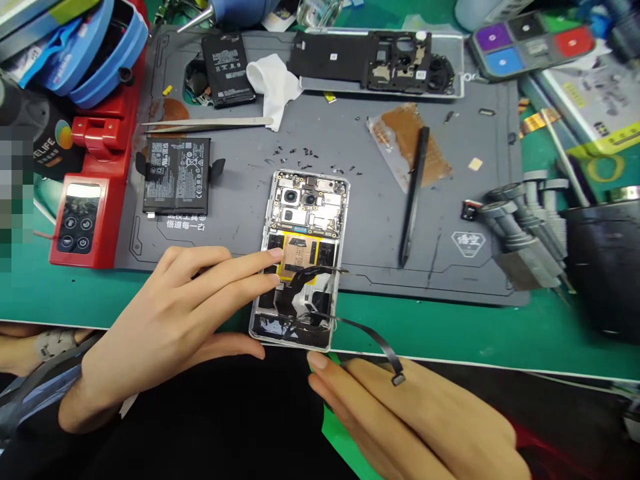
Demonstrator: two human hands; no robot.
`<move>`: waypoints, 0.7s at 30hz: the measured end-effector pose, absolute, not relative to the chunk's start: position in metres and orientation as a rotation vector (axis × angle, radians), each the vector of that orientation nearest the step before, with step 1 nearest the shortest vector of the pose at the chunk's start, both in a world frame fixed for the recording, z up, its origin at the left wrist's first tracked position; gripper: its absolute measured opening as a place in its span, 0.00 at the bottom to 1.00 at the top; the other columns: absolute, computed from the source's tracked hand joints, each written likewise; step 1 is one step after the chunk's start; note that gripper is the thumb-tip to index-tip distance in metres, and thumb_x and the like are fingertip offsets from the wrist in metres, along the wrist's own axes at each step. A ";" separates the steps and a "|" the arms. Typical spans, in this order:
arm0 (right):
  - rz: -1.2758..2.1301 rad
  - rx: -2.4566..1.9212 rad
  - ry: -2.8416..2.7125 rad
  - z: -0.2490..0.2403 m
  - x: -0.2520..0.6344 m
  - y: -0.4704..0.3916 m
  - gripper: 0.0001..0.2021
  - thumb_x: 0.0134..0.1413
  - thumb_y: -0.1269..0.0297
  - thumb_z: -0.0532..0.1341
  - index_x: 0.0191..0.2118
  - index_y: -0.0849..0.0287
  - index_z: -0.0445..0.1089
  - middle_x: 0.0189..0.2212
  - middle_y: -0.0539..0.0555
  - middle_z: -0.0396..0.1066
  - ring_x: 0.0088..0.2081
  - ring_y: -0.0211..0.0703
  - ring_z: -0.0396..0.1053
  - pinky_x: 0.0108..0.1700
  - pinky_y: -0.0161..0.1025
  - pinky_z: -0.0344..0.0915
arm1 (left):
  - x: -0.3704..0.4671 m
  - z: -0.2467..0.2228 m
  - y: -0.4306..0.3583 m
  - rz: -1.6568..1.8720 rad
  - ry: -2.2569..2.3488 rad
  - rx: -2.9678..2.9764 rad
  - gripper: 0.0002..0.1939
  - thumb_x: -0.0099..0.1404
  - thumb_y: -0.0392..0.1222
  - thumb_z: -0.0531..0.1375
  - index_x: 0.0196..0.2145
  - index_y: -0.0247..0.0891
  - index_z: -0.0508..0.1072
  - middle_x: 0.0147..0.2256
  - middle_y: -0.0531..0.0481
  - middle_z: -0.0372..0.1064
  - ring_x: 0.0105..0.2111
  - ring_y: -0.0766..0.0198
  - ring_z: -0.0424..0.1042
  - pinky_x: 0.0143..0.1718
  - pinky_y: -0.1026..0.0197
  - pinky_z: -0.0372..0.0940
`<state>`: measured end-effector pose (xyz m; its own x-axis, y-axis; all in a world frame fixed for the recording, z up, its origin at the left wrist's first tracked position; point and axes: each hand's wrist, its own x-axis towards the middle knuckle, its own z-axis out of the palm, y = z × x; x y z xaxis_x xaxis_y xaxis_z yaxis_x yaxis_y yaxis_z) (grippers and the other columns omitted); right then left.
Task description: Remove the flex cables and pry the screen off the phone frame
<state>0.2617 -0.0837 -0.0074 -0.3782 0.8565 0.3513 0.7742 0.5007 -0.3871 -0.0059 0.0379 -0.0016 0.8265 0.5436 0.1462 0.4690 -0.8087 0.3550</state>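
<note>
An opened phone (300, 217) lies on the grey mat, its camera end away from me and its lower end at the table's front edge. Two fingertips of my left hand (200, 313) rest on its left side, with the thumb near its lower left corner and the fingers spread. My right hand (405, 420) is at the lower right corner, its fingers close together; whether they pinch anything is hidden. A black flex cable (370, 331) runs from the phone over my right hand, its connector free. Loose screws (307, 153) lie above the phone.
Left of the phone is a battery (176, 177), with tweezers (210, 124) behind it. A second battery (227, 70), a white cloth (275, 83) and a tray (457, 60) of phone parts stand farther back. A black pry stick (414, 200) and a grey tool holder (523, 257) are right.
</note>
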 end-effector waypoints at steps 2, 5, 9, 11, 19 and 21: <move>0.131 -1.299 -2.284 -0.002 0.251 -0.079 0.13 0.68 0.82 0.65 0.52 0.65 0.81 0.37 0.54 0.83 0.34 0.40 0.78 0.36 0.41 0.71 | -0.006 -0.003 0.038 0.353 0.761 2.683 0.29 0.78 0.58 0.63 0.68 0.40 0.68 0.71 0.48 0.72 0.59 0.56 0.70 0.61 0.49 0.64; -0.015 -1.220 -2.343 -0.002 0.243 -0.074 0.11 0.67 0.80 0.66 0.50 0.68 0.83 0.32 0.55 0.80 0.31 0.42 0.73 0.32 0.44 0.66 | -0.008 -0.006 0.037 0.362 0.776 2.643 0.27 0.80 0.55 0.63 0.69 0.42 0.68 0.71 0.49 0.72 0.59 0.56 0.70 0.62 0.49 0.64; 0.004 -1.244 -2.316 -0.012 0.250 -0.075 0.13 0.63 0.80 0.69 0.52 0.68 0.82 0.32 0.54 0.80 0.33 0.42 0.74 0.34 0.44 0.67 | -0.012 -0.008 0.037 0.393 0.765 2.639 0.27 0.80 0.53 0.63 0.70 0.41 0.68 0.72 0.50 0.70 0.60 0.54 0.69 0.62 0.48 0.62; 0.020 -1.260 -2.294 -0.018 0.255 -0.077 0.15 0.63 0.81 0.70 0.54 0.67 0.81 0.33 0.53 0.80 0.32 0.40 0.73 0.35 0.43 0.68 | -0.013 -0.009 0.037 0.394 0.747 2.646 0.27 0.80 0.52 0.63 0.70 0.41 0.69 0.72 0.50 0.70 0.60 0.53 0.69 0.61 0.48 0.62; 0.019 -1.267 -2.252 -0.025 0.254 -0.079 0.13 0.65 0.80 0.69 0.53 0.70 0.78 0.34 0.55 0.81 0.31 0.40 0.73 0.33 0.43 0.67 | -0.010 -0.008 0.040 0.386 0.765 2.630 0.26 0.80 0.52 0.63 0.69 0.41 0.70 0.72 0.53 0.69 0.61 0.52 0.67 0.62 0.47 0.61; 0.042 -1.282 -2.219 -0.025 0.254 -0.078 0.11 0.65 0.81 0.69 0.51 0.69 0.78 0.36 0.55 0.82 0.32 0.40 0.75 0.34 0.43 0.68 | -0.010 -0.007 0.040 0.379 0.769 2.639 0.27 0.80 0.54 0.63 0.70 0.42 0.70 0.72 0.53 0.70 0.61 0.51 0.67 0.62 0.47 0.62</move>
